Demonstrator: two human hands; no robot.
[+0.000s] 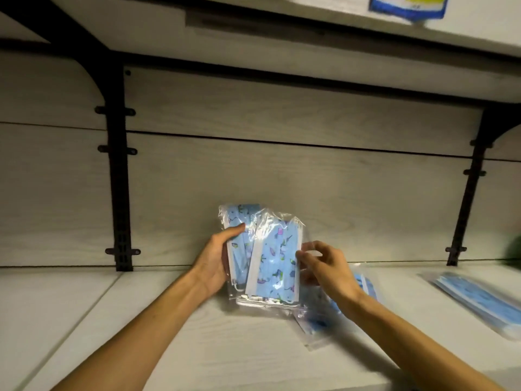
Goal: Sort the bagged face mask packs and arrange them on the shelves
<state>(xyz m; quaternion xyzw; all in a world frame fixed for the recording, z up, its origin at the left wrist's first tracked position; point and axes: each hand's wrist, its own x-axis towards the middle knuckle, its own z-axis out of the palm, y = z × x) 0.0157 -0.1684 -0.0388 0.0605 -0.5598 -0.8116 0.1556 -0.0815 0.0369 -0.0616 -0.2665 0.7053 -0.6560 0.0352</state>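
here both hands (pixel 214 259) grip mask packs (pixel 270 266).

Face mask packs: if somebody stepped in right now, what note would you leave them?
Left hand: grips the patterned blue mask packs, held upright on the lower shelf.
Right hand: pinches the front pack's clear bag edge.
Elsewhere: one pack lies flat under the right hand, a plain blue pack lies far right, another pack sits on the upper shelf.
Done: little arranged.
Left: set the held packs, then the loose ones.
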